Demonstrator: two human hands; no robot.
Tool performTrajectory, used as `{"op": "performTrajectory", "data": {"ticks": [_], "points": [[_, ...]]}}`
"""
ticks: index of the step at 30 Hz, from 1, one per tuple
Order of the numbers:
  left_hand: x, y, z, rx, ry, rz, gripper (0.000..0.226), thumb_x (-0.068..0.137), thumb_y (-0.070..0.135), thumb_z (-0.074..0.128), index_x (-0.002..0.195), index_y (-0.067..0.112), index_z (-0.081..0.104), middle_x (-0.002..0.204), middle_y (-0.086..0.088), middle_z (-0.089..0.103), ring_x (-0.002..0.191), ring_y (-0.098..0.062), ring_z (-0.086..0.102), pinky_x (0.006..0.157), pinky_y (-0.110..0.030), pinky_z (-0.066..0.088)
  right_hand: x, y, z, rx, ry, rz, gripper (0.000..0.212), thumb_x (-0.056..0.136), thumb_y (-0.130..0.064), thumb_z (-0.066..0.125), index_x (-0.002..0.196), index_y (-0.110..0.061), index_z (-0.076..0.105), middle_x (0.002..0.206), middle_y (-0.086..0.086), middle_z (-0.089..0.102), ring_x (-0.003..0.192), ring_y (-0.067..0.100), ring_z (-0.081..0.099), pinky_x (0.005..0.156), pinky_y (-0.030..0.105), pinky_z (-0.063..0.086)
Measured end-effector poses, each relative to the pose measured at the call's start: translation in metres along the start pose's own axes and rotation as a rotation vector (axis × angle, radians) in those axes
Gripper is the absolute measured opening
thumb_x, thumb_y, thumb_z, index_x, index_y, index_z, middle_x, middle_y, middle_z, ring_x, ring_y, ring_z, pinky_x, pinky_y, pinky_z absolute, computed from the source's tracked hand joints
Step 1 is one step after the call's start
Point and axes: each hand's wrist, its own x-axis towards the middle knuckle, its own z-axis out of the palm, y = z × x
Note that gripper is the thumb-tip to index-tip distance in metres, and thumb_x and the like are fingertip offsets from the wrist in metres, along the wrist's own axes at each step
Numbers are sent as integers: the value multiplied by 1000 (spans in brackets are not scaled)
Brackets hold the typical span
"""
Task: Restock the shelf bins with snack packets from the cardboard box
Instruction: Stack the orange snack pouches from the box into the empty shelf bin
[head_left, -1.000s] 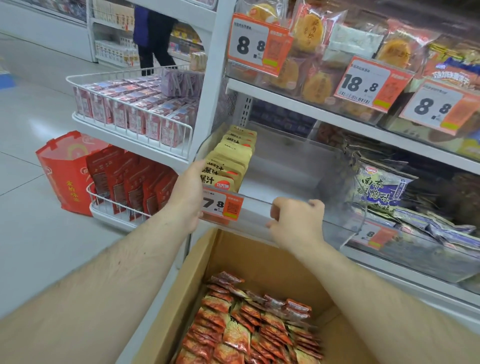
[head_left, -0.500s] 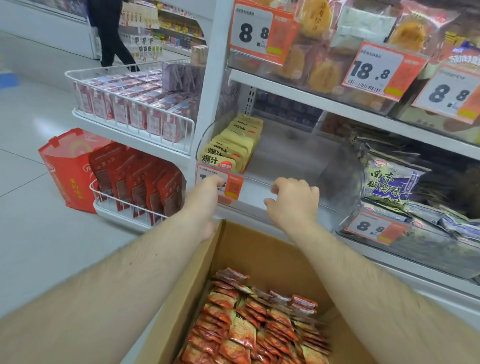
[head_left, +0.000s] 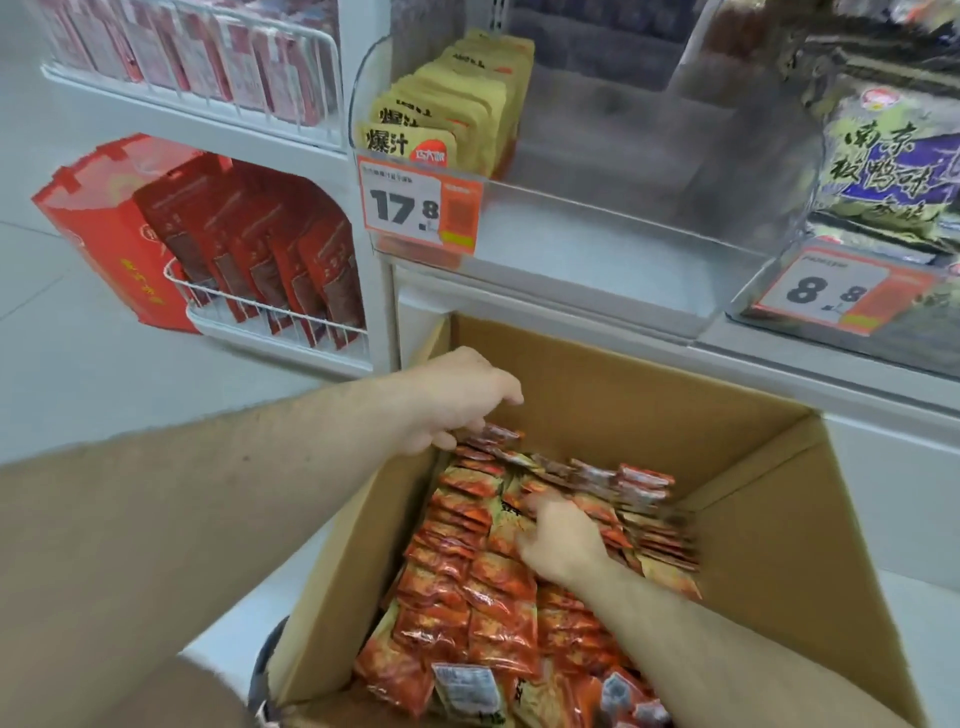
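An open cardboard box (head_left: 727, 415) stands below the shelf, filled with rows of red-orange snack packets (head_left: 467, 597). My left hand (head_left: 457, 400) hangs over the box's far left corner, fingers loosely curled, thumb touching the topmost packets. My right hand (head_left: 561, 540) lies on the middle of the packets; its fingertips are pushed in among them and hidden. Above the box sits a clear shelf bin (head_left: 623, 234) with a 17.8 price tag (head_left: 415, 202). A row of yellow packets (head_left: 447, 104) fills its left side, and its right side holds nothing.
Another bin on the right holds dark green packets (head_left: 883, 171) behind an 8.8 tag (head_left: 826, 293). To the left, wire baskets hold red bags (head_left: 270, 249) and pink packs (head_left: 208, 62). A red carton (head_left: 98, 228) stands on the floor.
Both hands left the front edge of the clear bin and dropped into the cardboard box. The view tilted down and closer to the box.
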Motion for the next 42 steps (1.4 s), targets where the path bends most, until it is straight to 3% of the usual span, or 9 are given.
{"op": "performTrajectory", "data": {"ticks": [7,9,12,16,22,27,31,38,42], "points": [[8,-13,5,16,-19,-115,8,97,24,57,90,24,52,110,0,56,109,-20,59,95,-46,49,37,-30,43,158,202,-69,25,92,-22,52,112,-19,67,118,5,64,108,29,62,87,36,52],[9,-17,5,16,-34,-160,5,97,24,56,98,21,53,113,-2,56,108,-22,59,95,-49,49,41,-32,41,150,279,-93,17,92,-18,53,98,-15,68,108,6,66,98,33,64,79,38,53],[12,-24,3,-64,-93,-295,40,99,28,52,136,14,46,137,-17,49,120,-35,55,100,-57,46,31,-37,16,320,489,-119,10,94,-13,54,90,-9,63,89,11,67,82,37,65,68,41,51],[18,-27,-4,-423,-162,-491,72,99,44,51,152,4,25,152,-31,33,130,-45,48,105,-58,42,-8,-41,-34,525,710,-283,21,95,-19,52,110,-10,63,108,4,71,96,31,67,83,43,55],[16,-18,-27,-521,-171,-330,17,98,15,56,108,2,61,80,-12,73,62,-20,71,53,-27,59,-42,-51,-60,535,791,-765,20,88,-11,53,107,-16,54,127,8,63,119,17,58,100,31,47],[20,-28,-34,-281,67,-218,15,92,-6,59,106,0,57,92,-17,71,67,-25,68,48,-29,56,-8,-35,-21,458,300,-151,55,80,-11,62,134,-12,55,143,3,52,129,15,49,108,22,34],[23,-35,-37,-244,112,-197,22,89,-6,62,110,0,60,99,-20,73,79,-30,72,60,-33,58,8,-44,17,191,22,-39,54,75,-35,60,128,-23,61,133,-1,60,124,22,54,103,31,45],[22,-32,-37,-222,107,-169,16,89,-3,59,103,4,56,94,-17,71,79,-27,71,77,-37,58,25,-51,25,531,47,224,5,84,-25,69,84,-22,72,89,-2,71,92,21,66,77,26,52],[16,-27,-39,-254,114,-168,10,91,-2,55,98,5,51,93,-17,68,78,-28,69,75,-38,57,9,-38,-27,665,226,274,20,87,-21,69,69,-15,62,66,-2,59,69,21,55,57,27,39]]}}
